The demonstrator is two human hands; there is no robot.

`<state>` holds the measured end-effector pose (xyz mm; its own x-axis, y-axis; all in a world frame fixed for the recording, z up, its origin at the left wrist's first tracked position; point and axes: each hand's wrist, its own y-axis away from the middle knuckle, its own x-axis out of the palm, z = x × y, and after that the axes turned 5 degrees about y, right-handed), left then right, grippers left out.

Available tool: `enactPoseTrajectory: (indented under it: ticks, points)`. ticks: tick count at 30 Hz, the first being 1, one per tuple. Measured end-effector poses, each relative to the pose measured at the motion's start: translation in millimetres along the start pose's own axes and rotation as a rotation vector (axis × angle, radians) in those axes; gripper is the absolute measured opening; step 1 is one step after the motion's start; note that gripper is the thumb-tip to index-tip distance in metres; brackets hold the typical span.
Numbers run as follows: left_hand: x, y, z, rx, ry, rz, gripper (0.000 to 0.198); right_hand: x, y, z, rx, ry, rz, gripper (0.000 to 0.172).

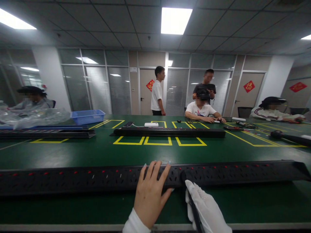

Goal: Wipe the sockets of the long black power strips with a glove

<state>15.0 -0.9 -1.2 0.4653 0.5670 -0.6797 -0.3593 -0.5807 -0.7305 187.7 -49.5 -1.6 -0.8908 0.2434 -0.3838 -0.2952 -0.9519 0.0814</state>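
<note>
The long black socket strip (73,180) lies across the near part of the green surface (92,210). The left hand (151,191) rests on it, fingers spread, gripping nothing; the right hand (206,205) (gloved in white) grasps a black tool (195,212), its head at the strip.

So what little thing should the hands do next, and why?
Perhaps the right hand should gently press the black tool against the long black strip: the tool's end is right at the strip, and the left hand lies spread across it, seemingly steadying it.
</note>
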Motion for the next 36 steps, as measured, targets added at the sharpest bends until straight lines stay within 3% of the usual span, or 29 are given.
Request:
enactPoseTrajectory:
  ticks: [4,12,24,26,30,36]
  points:
    - [1.9,1,0,-0.009,0.010,-0.005,0.060,-3,8,6,0.070,-0.169,0.156,0.027]
    - [2.1,2,0,-0.019,0.032,0.000,0.061,-19,24,15,0.031,-0.242,0.183,0.027]
    - [0.9,1,1,0.004,-0.005,0.004,0.059,-10,20,9,0.022,-0.204,0.212,0.021]
    - [0.3,1,1,0.010,-0.014,0.009,0.059,-6,16,9,0.021,-0.184,0.233,0.027]
    - [0.4,1,1,0.022,-0.027,-0.003,0.058,2,5,9,0.015,-0.160,0.241,0.059]
    - [0.1,1,-2,-0.016,-0.020,-0.064,0.054,15,1,4,-0.053,-0.102,0.182,0.063]
